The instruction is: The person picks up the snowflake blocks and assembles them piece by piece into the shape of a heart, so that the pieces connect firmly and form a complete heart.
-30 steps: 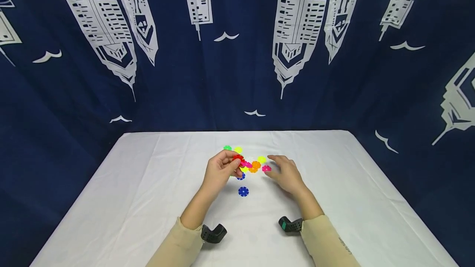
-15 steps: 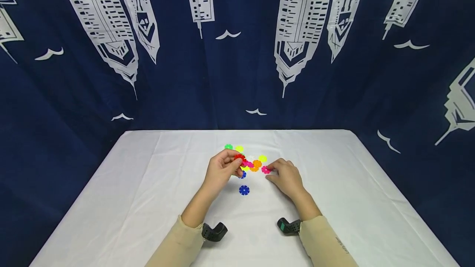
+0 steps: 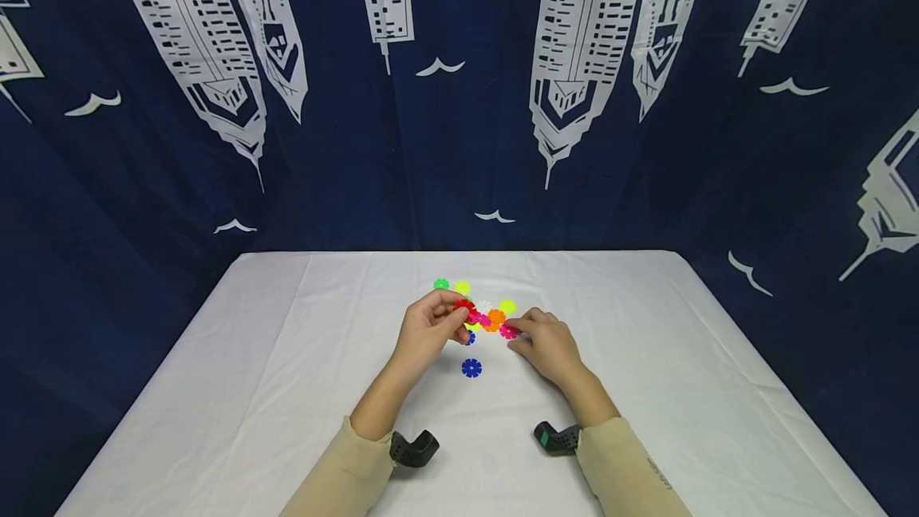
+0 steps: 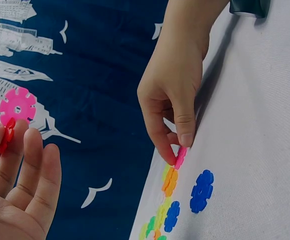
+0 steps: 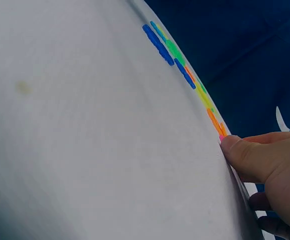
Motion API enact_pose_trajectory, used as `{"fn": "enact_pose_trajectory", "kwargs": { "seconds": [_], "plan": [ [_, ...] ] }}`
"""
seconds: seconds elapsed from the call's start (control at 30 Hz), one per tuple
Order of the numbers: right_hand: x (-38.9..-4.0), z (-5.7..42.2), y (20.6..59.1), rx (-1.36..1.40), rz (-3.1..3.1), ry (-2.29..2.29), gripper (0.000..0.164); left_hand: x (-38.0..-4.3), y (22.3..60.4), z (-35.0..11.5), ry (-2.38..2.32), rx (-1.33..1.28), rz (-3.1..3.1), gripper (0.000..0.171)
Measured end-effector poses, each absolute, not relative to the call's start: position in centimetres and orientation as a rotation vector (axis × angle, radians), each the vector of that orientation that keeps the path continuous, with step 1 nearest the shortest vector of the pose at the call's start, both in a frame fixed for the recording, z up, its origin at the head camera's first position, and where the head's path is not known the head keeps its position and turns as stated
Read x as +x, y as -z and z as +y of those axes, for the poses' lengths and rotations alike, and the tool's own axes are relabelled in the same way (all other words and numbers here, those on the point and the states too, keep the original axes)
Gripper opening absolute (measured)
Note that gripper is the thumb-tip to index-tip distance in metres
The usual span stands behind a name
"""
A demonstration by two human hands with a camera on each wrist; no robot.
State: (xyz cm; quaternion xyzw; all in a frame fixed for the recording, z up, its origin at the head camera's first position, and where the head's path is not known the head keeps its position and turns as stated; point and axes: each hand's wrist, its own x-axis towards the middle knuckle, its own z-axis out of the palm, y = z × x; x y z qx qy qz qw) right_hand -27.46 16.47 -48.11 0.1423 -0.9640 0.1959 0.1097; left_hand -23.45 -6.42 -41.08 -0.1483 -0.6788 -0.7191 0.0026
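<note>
My left hand (image 3: 433, 321) holds up a red notched plastic disc (image 3: 465, 308) between thumb and fingers. A pink disc (image 4: 18, 106) stands joined to the red one at an angle, in the left wrist view. Low over the white cloth, my right hand (image 3: 549, 347) has its thumb and index finger at the edges of another pink disc (image 4: 180, 158), pinching it. Orange discs (image 3: 494, 320) lie just left of those fingertips. In the right wrist view the thumb hides most of that pink disc.
A dark blue disc (image 3: 471, 368) lies closest to me, with a second blue disc (image 4: 172, 216) beyond it. Yellow discs (image 3: 508, 307) and a green disc (image 3: 441, 284) lie farther back on the white table (image 3: 323, 389). A navy curtain (image 3: 459, 142) hangs behind.
My right hand has come down to the pink disc, closed its finger and thumb on it, and shifted it slightly left. The left hand keeps its joined discs nearly still.
</note>
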Motion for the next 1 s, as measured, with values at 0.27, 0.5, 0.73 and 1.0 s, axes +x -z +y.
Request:
{"fn": "enact_pose_trajectory", "kwargs": {
  "seconds": [0.27, 0.5, 0.73, 1.0],
  "plan": [
    [-27.4, 16.2, 47.9, 0.411, -2.794, -0.649, 0.013, -23.4, 41.1, -6.4, 2.25, -0.464, -2.139, 0.017],
    [-27.4, 16.1, 48.0, 0.44, -2.777, -0.666, 0.013, -23.4, 41.1, -6.4, 2.245, -0.455, -2.155, 0.018],
    [-27.4, 16.0, 47.9, 0.355, -2.768, -0.683, 0.014, -23.4, 41.0, -6.4, 2.216, -0.48, -2.177, 0.018],
    [-27.0, 16.0, 45.6, 0.357, -2.653, -1.23, 0.007, -23.2, 41.0, -6.4, 2.247, -0.59, -2.199, 0.02]
  ]
}}
